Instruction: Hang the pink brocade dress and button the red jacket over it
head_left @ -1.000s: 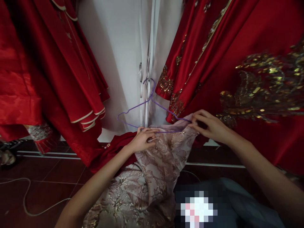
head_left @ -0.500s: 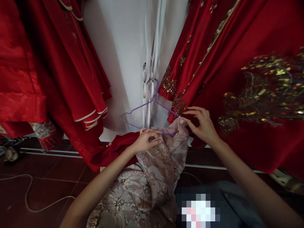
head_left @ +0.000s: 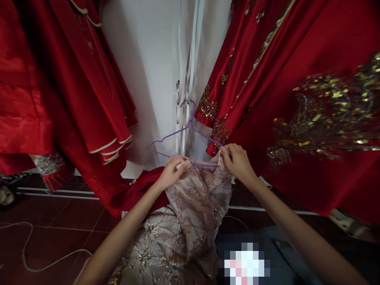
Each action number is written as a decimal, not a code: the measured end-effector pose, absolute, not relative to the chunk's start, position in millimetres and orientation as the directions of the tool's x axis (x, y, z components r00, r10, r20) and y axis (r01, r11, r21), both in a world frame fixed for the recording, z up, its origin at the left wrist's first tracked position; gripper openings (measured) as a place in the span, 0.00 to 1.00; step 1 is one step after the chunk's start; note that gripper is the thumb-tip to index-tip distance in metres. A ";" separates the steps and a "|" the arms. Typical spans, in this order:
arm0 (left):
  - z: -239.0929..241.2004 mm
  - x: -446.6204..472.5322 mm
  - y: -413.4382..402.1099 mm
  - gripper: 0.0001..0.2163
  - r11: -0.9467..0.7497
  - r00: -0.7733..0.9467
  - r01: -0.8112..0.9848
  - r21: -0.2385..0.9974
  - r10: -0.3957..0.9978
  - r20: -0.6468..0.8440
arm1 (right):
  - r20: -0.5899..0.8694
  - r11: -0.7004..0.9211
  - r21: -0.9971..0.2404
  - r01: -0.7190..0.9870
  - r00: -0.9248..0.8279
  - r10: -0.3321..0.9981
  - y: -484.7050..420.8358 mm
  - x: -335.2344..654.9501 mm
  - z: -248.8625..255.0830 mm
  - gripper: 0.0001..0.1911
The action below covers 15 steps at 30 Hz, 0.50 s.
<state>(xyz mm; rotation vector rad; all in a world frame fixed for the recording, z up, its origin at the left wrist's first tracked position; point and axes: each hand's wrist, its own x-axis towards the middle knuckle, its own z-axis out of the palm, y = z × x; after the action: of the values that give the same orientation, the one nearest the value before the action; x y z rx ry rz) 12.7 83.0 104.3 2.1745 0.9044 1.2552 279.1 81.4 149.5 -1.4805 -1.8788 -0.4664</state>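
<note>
A purple wire hanger [head_left: 175, 133] hangs by its hook at the white metal rack in the middle. Its right shoulder runs into the top of a beige and gold patterned dress [head_left: 190, 217], which drapes down toward me. My right hand [head_left: 238, 162] is closed on the dress's right shoulder, where it meets the hanger's end. My left hand [head_left: 175, 171] pinches the left part of the dress's neckline, just at the hanger's bottom bar. The hanger's left end is bare of cloth. A dark red cloth [head_left: 139, 192] lies beside the dress, partly behind my left forearm.
Red garments with pale trim [head_left: 97, 118] hang at the left. More red garments with gold sequins [head_left: 323, 118] hang at the right. A white rack post [head_left: 191, 59] rises between them before a pale wall. A white cable [head_left: 56, 265] lies on the dark tiled floor.
My right hand has closed from loosely spread fingers onto the dress's shoulder and the hanger end. My left hand has shifted slightly left and up along the neckline.
</note>
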 end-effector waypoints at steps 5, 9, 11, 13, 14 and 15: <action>81.7 -72.6 116.6 0.17 -0.464 -0.047 0.457 0.759 0.839 0.542 | 0.735 0.308 -0.183 0.934 -0.078 0.673 88.2 286.9 159.4 0.15; 58.4 -116.0 136.8 0.20 -0.381 -0.078 0.432 0.817 0.887 0.455 | 0.735 0.340 -0.213 0.916 -0.079 0.674 90.5 288.7 167.4 0.16; 51.7 -122.3 141.9 0.21 -0.375 -0.071 0.425 0.824 0.894 0.443 | 0.722 0.365 -0.236 0.901 -0.089 0.686 90.8 289.4 169.5 0.17; 48.4 -123.5 144.7 0.21 -0.384 -0.066 0.425 0.819 0.890 0.452 | 0.711 0.382 -0.251 0.889 -0.098 0.696 90.7 290.5 170.7 0.17; 47.6 -123.6 145.5 0.21 -0.391 -0.066 0.426 0.816 0.886 0.459 | 0.709 0.384 -0.253 0.888 -0.100 0.698 90.7 291.2 171.2 0.17; 47.2 -123.9 146.2 0.21 -0.397 -0.064 0.427 0.813 0.883 0.465 | 0.709 0.383 -0.250 0.889 -0.100 0.698 90.5 291.8 171.7 0.17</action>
<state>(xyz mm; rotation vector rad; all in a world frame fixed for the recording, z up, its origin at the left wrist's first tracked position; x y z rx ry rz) -123.9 146.2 47.2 1.7977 1.3985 1.4590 291.8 90.5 171.7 -1.3750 -1.8558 -0.3080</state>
